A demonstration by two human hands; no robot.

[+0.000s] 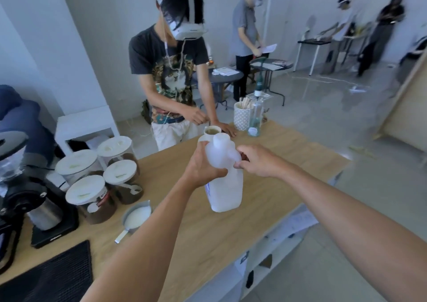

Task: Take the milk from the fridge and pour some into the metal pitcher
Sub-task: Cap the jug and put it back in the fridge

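Left hand grips the milk jug by its shoulder, right hand pinching its handle, near the metal pitcher.

No text can be read (labels on the milk jug and a jar are blurred).

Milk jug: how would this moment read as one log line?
left hand: grips jug | right hand: grips jug | jug: upright | pitcher: on counter, milk inside
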